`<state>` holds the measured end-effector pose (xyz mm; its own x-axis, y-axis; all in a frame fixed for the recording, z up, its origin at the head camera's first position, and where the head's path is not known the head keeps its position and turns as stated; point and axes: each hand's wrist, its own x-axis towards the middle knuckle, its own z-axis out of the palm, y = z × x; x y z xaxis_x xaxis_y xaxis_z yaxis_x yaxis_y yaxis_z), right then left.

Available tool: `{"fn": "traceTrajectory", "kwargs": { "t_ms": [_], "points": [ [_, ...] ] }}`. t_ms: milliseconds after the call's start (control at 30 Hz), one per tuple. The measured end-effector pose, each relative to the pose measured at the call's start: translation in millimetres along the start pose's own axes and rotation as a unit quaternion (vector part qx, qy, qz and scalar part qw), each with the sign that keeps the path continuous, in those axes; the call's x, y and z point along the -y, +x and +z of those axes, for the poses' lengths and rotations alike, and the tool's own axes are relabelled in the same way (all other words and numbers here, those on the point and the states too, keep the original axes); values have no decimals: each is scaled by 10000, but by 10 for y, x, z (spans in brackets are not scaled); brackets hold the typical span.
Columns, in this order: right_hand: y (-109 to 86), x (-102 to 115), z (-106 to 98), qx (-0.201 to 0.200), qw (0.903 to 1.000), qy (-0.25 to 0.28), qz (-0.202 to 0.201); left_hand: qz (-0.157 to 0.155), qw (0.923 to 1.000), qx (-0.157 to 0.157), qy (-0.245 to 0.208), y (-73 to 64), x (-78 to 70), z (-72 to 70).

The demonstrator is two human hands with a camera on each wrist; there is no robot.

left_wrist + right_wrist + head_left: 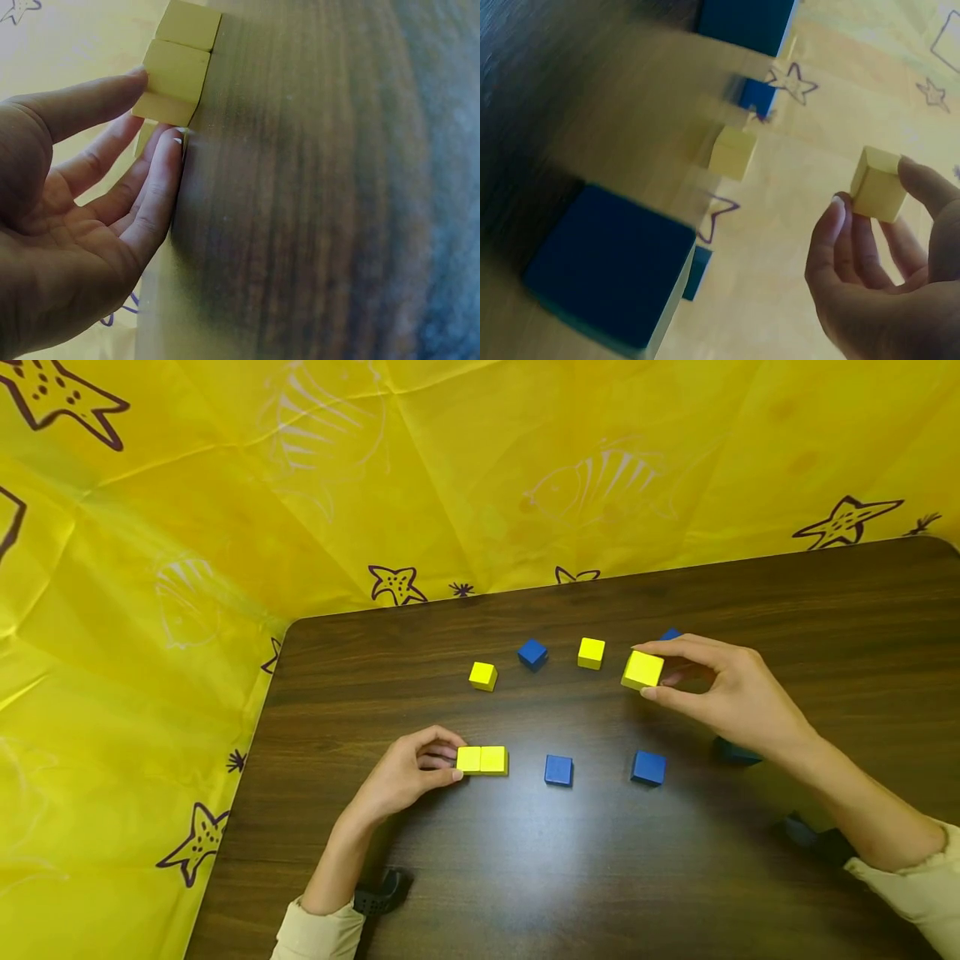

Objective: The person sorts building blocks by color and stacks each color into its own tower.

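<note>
Two yellow cubes stand side by side on the dark wooden table point(337, 693), faces touching. My left hand point(405, 772) pinches the left yellow cube point(468, 761), thumb on the near side, fingertips behind it; the right yellow cube point(494, 761) adjoins it. In the left wrist view the left hand point(97, 180) has its thumb against the nearer cube point(172, 75). My right hand point(738, 689) grips another yellow cube point(642, 670) between thumb and fingertips. The right wrist view shows this cube point(878, 184) raised off the table, with open space beneath it.
A blue cube point(558, 770) and another blue cube point(648, 767) lie right of the yellow pair. Further back sit a yellow cube point(483, 676), a blue cube point(533, 654) and a yellow cube point(591, 653). Blue cubes point(738, 752) are partly hidden by the right hand and arm.
</note>
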<state>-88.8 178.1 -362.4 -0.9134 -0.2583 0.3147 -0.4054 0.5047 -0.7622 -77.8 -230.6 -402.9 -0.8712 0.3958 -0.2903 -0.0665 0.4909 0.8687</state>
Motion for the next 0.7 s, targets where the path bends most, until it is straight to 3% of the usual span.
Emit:
{"fn": "traceTrajectory", "kwargs": {
  "t_ms": [500,700],
  "points": [
    [14,235,249,362,9968,675,-220,45,10000,28,-44,7,5,0],
    [21,282,384,546,9965,581,-264,23,10000,43,-57,-1,2,-6]
  ]
}}
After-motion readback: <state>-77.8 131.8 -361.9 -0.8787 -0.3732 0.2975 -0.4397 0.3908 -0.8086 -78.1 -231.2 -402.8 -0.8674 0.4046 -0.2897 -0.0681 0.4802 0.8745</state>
